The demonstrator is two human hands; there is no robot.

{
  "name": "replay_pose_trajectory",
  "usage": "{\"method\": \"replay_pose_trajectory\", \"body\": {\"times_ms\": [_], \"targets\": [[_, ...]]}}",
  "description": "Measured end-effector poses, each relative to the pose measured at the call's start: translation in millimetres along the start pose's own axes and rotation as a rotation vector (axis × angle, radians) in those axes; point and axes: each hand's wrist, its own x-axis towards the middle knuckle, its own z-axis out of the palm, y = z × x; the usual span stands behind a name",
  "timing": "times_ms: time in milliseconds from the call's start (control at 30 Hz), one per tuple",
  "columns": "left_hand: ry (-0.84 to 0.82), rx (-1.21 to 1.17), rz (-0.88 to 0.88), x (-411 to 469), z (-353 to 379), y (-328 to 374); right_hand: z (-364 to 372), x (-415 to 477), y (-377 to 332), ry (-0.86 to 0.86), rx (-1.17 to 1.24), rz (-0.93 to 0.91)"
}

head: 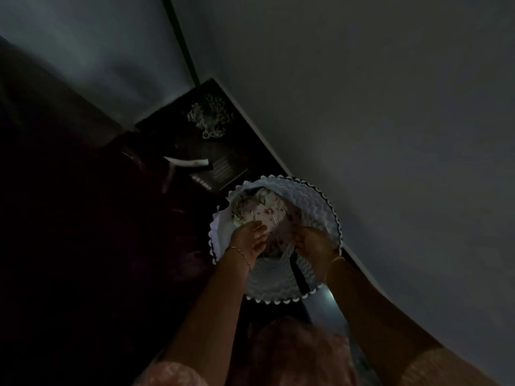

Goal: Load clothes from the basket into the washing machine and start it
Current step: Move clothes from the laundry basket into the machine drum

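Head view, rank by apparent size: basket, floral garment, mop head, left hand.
1. basket
2. floral garment
3. mop head and left hand: they look alike, and the hand is nearer the camera, so unranked.

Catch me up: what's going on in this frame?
A person reaches both hands into a white laundry basket on the floor beside the wall. The left hand and right hand appear to grip a floral garment that lies inside the basket, not yet lifted out. A mop stands in the corner beyond. The picture is too dark to show a washing machine.
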Motion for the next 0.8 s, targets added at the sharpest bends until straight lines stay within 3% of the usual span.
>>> {"method": "replay_pose_trajectory", "body": {"times_ms": [233, 433, 567, 667, 800], "targets": [[0.187, 0.061, -0.014, 135, -1, -15, 12, 149, 19, -0.073, -0.291, 0.071], [0.144, 0.093, -0.112, 226, -16, -25, 21, 244, 45, -0.058, -0.605, -0.006], [0.164, 0.088, -0.072, 264, -20, -37, 29, 289, 58, -0.156, -0.718, -0.026], [0.172, 0.101, -0.061, 277, -17, -41, 30, 309, 71, -0.165, -0.752, -0.117], [0.16, 0.079, -0.085, 286, -18, -47, 32, 319, 82, -0.151, -0.779, -0.078]]}}
